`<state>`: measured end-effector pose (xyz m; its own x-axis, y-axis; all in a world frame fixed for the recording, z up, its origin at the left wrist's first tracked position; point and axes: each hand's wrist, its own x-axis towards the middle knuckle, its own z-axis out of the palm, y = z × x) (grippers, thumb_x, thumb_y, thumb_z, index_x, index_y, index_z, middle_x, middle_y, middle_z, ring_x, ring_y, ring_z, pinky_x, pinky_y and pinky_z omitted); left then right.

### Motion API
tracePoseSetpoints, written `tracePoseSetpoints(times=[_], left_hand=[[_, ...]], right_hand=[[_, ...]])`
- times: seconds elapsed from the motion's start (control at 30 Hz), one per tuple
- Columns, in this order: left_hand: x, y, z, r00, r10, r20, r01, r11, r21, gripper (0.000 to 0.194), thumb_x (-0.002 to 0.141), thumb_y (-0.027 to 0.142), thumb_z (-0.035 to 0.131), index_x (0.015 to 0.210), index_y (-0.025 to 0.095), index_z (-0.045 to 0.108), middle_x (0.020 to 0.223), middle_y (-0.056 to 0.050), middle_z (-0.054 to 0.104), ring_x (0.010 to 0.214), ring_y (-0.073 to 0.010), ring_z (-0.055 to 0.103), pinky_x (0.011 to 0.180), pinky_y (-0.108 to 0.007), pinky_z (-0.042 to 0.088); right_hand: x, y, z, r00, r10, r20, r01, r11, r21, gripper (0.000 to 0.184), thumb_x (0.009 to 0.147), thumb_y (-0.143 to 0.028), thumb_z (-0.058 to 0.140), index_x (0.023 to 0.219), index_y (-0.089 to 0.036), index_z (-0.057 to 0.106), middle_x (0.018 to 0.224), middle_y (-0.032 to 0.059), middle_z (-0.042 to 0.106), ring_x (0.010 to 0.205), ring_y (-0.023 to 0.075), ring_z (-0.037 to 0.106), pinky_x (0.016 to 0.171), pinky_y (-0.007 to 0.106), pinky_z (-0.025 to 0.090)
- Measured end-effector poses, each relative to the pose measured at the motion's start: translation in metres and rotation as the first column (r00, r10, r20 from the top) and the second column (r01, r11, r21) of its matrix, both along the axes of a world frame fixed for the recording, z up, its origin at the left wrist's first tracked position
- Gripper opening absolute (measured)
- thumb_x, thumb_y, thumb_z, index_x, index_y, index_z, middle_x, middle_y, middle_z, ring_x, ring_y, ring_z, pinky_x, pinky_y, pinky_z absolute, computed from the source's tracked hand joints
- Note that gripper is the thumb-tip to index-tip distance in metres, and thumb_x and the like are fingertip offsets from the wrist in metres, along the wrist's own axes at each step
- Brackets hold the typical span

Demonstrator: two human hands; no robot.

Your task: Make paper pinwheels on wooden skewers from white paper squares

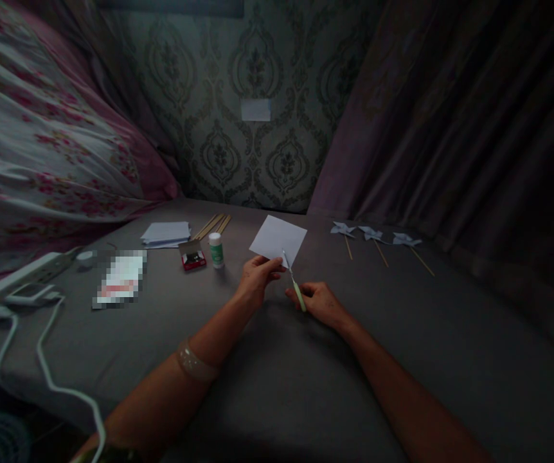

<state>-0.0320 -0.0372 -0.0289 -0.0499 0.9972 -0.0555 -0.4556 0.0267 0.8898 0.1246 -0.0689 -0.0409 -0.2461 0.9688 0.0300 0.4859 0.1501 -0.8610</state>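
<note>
The left hand (260,273) pinches the lower corner of a square sheet of white paper (278,238), its thumb lying over the front near the edge and its other fingers curled in behind and below. Its forearm, with a pale patterned band (194,361) around it, rises from the lower left and slants in toward the middle. The right hand (319,301) is closed on the green handle of a pair of scissors (298,294), fingers bent around the grip and the back of the hand turned up; that forearm comes in from the lower right. The scissors tilt up and to the left, with a blade overlapping the lower part of the paper just beside the left thumb; how far the blades are parted cannot be told. The paper is held up in front of the person, above the cloth-covered bench (393,360). To its left are a green bottle with a white cap (216,252), a small open red box (193,258), several wooden sticks (213,226) and a stack of white paper sheets (166,234). To its right, three paper pinwheels on sticks (371,234) lie in a row.
</note>
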Motion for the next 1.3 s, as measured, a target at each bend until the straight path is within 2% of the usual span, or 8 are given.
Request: tracePoseSetpoints(times=[0.4,0.77,0.83,0.93,1.0,1.1,1.17,1.3], left_hand=[[0.0,0.0,-0.001,1.0,-0.013,-0.002,0.013,1.0,0.012,0.029,0.051,0.026,0.081,0.073,0.014,0.068,0.072,-0.003,0.067,0.059,-0.0112,0.06,0.052,-0.022,0.041],[-0.006,0.006,-0.006,0.995,0.094,0.037,-0.094,0.996,0.001,0.031,0.052,0.033,0.082,0.069,0.015,0.062,0.064,0.001,0.062,0.058,-0.0091,0.058,0.053,-0.02,0.041],[-0.007,0.008,-0.007,0.992,0.116,0.046,-0.116,0.993,-0.006,0.032,0.052,0.034,0.082,0.069,0.016,0.06,0.064,0.002,0.061,0.058,-0.0082,0.057,0.053,-0.019,0.04],[-0.007,0.01,-0.008,0.993,0.111,0.049,-0.109,0.993,-0.034,0.033,0.051,0.032,0.082,0.07,0.016,0.06,0.066,0.001,0.062,0.059,-0.009,0.057,0.056,-0.02,0.042],[-0.006,0.009,-0.007,0.996,0.066,0.053,-0.063,0.996,-0.055,0.033,0.05,0.031,0.082,0.071,0.016,0.061,0.064,0.001,0.062,0.058,-0.0099,0.057,0.058,-0.022,0.043],[-0.003,0.007,-0.007,1.0,-0.001,0.018,0.003,0.998,-0.067,0.032,0.051,0.029,0.082,0.073,0.016,0.062,0.064,0.0,0.063,0.056,-0.0103,0.056,0.058,-0.023,0.044],[-0.002,0.006,-0.007,0.999,-0.036,-0.017,0.035,0.997,-0.067,0.032,0.051,0.028,0.081,0.076,0.015,0.064,0.067,-0.001,0.064,0.057,-0.0102,0.057,0.057,-0.022,0.043],[0.0,0.007,-0.011,0.996,-0.081,-0.041,0.077,0.994,-0.082,0.03,0.049,0.027,0.081,0.07,0.014,0.064,0.062,0.001,0.061,0.053,-0.009,0.053,0.052,-0.021,0.04]], right_hand=[[-0.001,0.0,0.003,1.0,0.004,-0.001,-0.004,1.0,-0.021,0.047,0.07,-0.061,0.062,0.055,-0.016,0.058,0.053,-0.0002,0.055,0.052,0.0108,0.046,0.051,0.024,0.035],[0.014,0.0,0.012,0.979,0.194,0.068,-0.187,0.978,-0.091,0.04,0.074,-0.055,0.06,0.07,-0.015,0.061,0.066,-0.0004,0.055,0.062,0.0122,0.047,0.056,0.025,0.035],[0.023,0.005,0.011,0.988,0.153,0.017,-0.15,0.984,-0.094,0.044,0.074,-0.058,0.059,0.07,-0.015,0.061,0.066,-0.0001,0.056,0.062,0.0124,0.048,0.057,0.025,0.035],[0.037,0.016,0.006,0.994,-0.018,-0.109,0.01,0.997,-0.076,0.052,0.069,-0.066,0.06,0.07,-0.014,0.064,0.068,0.0018,0.059,0.065,0.0136,0.051,0.062,0.027,0.038],[0.045,0.024,0.002,0.962,-0.182,-0.204,0.172,0.983,-0.062,0.054,0.065,-0.069,0.062,0.07,-0.015,0.065,0.07,0.003,0.061,0.068,0.0143,0.053,0.066,0.027,0.039],[0.052,0.031,-0.002,0.871,-0.371,-0.32,0.368,0.927,-0.073,0.051,0.058,-0.067,0.067,0.064,-0.016,0.064,0.069,0.0027,0.061,0.07,0.0147,0.053,0.068,0.028,0.038],[0.054,0.034,-0.004,0.82,-0.428,-0.381,0.427,0.9,-0.091,0.047,0.054,-0.063,0.072,0.061,-0.017,0.063,0.066,0.0014,0.059,0.069,0.0144,0.052,0.067,0.027,0.038],[0.055,0.036,-0.005,0.756,-0.437,-0.486,0.448,0.888,-0.102,0.041,0.051,-0.057,0.075,0.057,-0.018,0.063,0.062,-0.0004,0.058,0.065,0.0132,0.049,0.067,0.027,0.036]])
